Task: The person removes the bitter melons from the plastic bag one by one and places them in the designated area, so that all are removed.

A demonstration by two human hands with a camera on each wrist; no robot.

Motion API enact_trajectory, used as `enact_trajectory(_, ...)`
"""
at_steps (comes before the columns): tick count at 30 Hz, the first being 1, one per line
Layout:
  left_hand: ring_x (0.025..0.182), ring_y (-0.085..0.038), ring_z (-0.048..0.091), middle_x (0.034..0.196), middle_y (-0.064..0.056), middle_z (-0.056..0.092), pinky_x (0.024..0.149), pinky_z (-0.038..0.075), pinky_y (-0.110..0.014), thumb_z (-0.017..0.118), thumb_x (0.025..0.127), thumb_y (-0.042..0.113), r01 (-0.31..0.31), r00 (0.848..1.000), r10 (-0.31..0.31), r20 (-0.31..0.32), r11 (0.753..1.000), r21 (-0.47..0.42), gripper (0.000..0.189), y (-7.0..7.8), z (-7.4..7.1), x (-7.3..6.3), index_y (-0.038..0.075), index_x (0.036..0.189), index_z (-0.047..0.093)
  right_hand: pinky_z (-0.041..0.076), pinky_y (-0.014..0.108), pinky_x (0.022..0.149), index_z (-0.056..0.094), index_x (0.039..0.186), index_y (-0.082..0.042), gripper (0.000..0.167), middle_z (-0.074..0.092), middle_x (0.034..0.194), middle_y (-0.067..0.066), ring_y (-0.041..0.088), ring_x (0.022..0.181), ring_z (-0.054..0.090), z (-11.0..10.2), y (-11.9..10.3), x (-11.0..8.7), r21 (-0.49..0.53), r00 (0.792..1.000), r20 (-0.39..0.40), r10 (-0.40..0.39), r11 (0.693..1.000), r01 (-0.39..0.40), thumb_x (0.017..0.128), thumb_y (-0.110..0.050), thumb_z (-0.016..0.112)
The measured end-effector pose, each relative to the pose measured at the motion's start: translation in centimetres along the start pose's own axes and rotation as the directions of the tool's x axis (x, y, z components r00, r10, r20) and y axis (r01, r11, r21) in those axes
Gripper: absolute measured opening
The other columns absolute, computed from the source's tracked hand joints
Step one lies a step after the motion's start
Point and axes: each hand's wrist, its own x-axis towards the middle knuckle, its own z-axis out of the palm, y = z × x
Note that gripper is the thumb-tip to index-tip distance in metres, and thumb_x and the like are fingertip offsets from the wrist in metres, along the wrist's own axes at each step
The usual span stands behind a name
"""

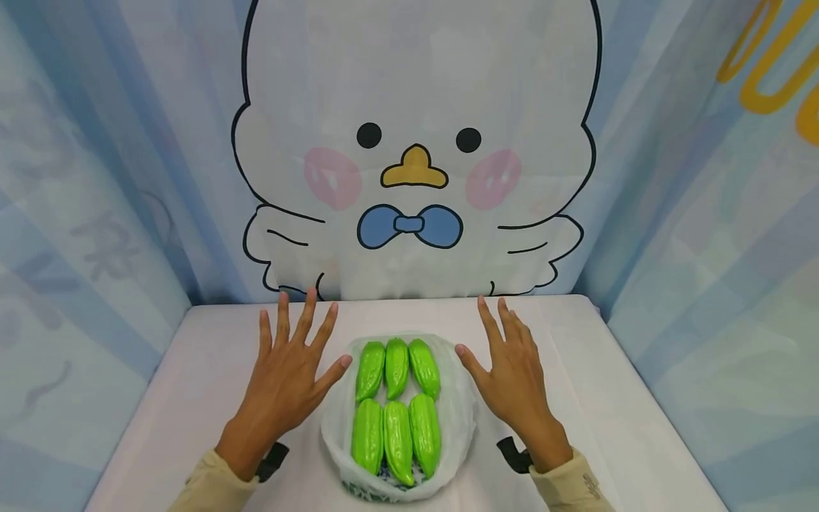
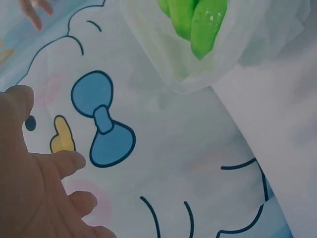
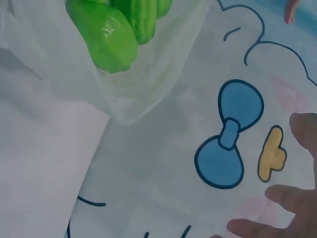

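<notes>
Several glossy green peppers (image 1: 398,434) lie in two rows of three on a round dish lined with a thin white plastic bag (image 1: 462,427). My left hand (image 1: 288,377) hovers to the left of the dish, fingers spread and holding nothing. On the other side is my right hand (image 1: 512,377), also spread and apart from the peppers. The left wrist view has pepper ends (image 2: 209,29) above the bag's edge (image 2: 183,74). In the right wrist view, peppers (image 3: 106,39) show at the top, with the right hand's fingers (image 3: 285,198) at lower right. The bag hides most of the dish.
A white-covered table (image 1: 608,398) bears the dish. Behind it hangs a curtain (image 1: 409,78) printed with a cartoon bird wearing a blue bow tie. Blue and white curtains (image 1: 77,235) close off both sides. Dark bands (image 1: 271,461) circle both wrists.
</notes>
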Motion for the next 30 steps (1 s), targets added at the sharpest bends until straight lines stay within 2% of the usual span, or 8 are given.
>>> enact_trajectory(2, 0.163, -0.053, -0.006, 0.18, -0.016, 0.002, 0.128, -0.003, -0.076, 0.051, 0.105, 0.061, 0.005, 1.0, -0.005, 0.006, 0.998, -0.058, 0.08, -0.1, 0.2, -0.1, 0.022, 0.171, 0.026, 0.046, 0.07, 0.11, 0.033, 0.169, -0.025, 0.085, 0.038, 0.169, 0.023, 0.048, 0.146, 0.044, 0.4, 0.0, 0.0, 0.085, 1.0, -0.012, 0.007, 0.996, -0.006, 0.097, -0.046, 0.075)
enact_trajectory(4, 0.162, -0.055, 0.002, 0.179, -0.018, 0.007, 0.128, -0.001, -0.077, 0.057, 0.104, 0.058, 0.013, 1.0, -0.012, 0.009, 0.99, -0.139, 0.079, -0.2, 0.4, -0.2, 0.022, 0.17, 0.031, 0.05, 0.067, 0.104, 0.038, 0.167, -0.026, 0.082, 0.046, 0.162, 0.022, 0.044, 0.139, 0.049, 0.9, 0.0, 0.0, 0.175, 1.0, 0.001, 0.015, 0.985, -0.015, 0.096, -0.042, 0.077)
enact_trajectory(6, 0.161, -0.057, 0.013, 0.178, -0.02, 0.013, 0.127, 0.002, -0.077, 0.065, 0.102, 0.052, 0.023, 1.0, -0.02, 0.012, 0.972, -0.235, 0.078, -0.3, 0.6, -0.4, 0.022, 0.168, 0.036, 0.053, 0.063, 0.103, 0.042, 0.165, -0.028, 0.08, 0.052, 0.155, 0.019, 0.04, 0.135, 0.053, 1.3, -0.1, 0.0, 0.253, 0.999, 0.026, 0.02, 0.967, -0.026, 0.095, -0.038, 0.08)
enact_trajectory(8, 0.159, -0.055, 0.025, 0.175, -0.022, 0.023, 0.126, 0.006, -0.079, 0.072, 0.099, 0.045, 0.026, 1.0, -0.025, 0.007, 0.943, -0.333, 0.075, -0.4, 0.9, -0.5, 0.022, 0.164, 0.044, 0.054, 0.06, 0.105, 0.045, 0.163, -0.028, 0.077, 0.056, 0.15, 0.016, 0.038, 0.133, 0.057, 1.8, -0.1, -0.2, 0.318, 0.999, 0.049, 0.016, 0.948, -0.031, 0.095, -0.034, 0.081)
enact_trajectory(12, 0.156, -0.048, 0.037, 0.171, -0.02, 0.036, 0.125, 0.013, -0.08, 0.079, 0.095, 0.035, 0.03, 1.0, -0.027, 0.014, 0.854, -0.52, 0.067, -0.6, 1.5, -0.8, 0.023, 0.157, 0.055, 0.059, 0.053, 0.103, 0.053, 0.158, -0.026, 0.07, 0.062, 0.142, 0.01, 0.033, 0.128, 0.063, 2.7, -0.3, -0.5, 0.404, 0.997, 0.081, -0.004, 0.914, -0.029, 0.094, -0.027, 0.083)
enact_trajectory(17, 0.156, -0.046, 0.038, 0.17, -0.014, 0.04, 0.119, 0.029, -0.08, 0.077, 0.097, 0.037, 0.073, 0.997, -0.043, 0.062, 0.741, -0.668, 0.058, -1.2, 2.7, -1.6, 0.029, 0.152, 0.06, 0.06, 0.049, 0.104, 0.06, 0.152, -0.026, 0.063, 0.065, 0.139, 0.006, 0.031, 0.129, 0.066, 3.7, -0.4, -0.7, 0.456, 0.989, 0.147, -0.02, 0.888, -0.05, 0.093, -0.024, 0.083)
enact_trajectory(22, 0.157, -0.047, 0.036, 0.17, -0.014, 0.04, 0.118, 0.032, -0.08, 0.075, 0.099, 0.033, 0.144, 0.988, -0.052, 0.145, 0.646, -0.75, 0.051, -1.8, 4.1, -2.0, 0.026, 0.149, 0.064, 0.057, 0.048, 0.109, 0.063, 0.149, -0.026, 0.061, 0.065, 0.141, 0.009, 0.035, 0.132, 0.065, 4.7, -0.6, -0.9, 0.475, 0.974, 0.225, -0.015, 0.875, -0.096, 0.092, -0.02, 0.084)
enact_trajectory(30, 0.156, -0.049, 0.037, 0.173, -0.013, 0.034, 0.121, 0.03, -0.077, 0.073, 0.101, 0.026, 0.278, 0.954, -0.046, 0.297, 0.516, -0.81, 0.045, -2.7, 5.9, -2.3, 0.02, 0.146, 0.067, 0.055, 0.051, 0.112, 0.066, 0.146, -0.02, 0.055, 0.063, 0.146, 0.012, 0.039, 0.136, 0.062, 6.1, -0.8, -0.6, 0.47, 0.953, 0.302, -0.032, 0.874, -0.12, 0.093, -0.014, 0.081)
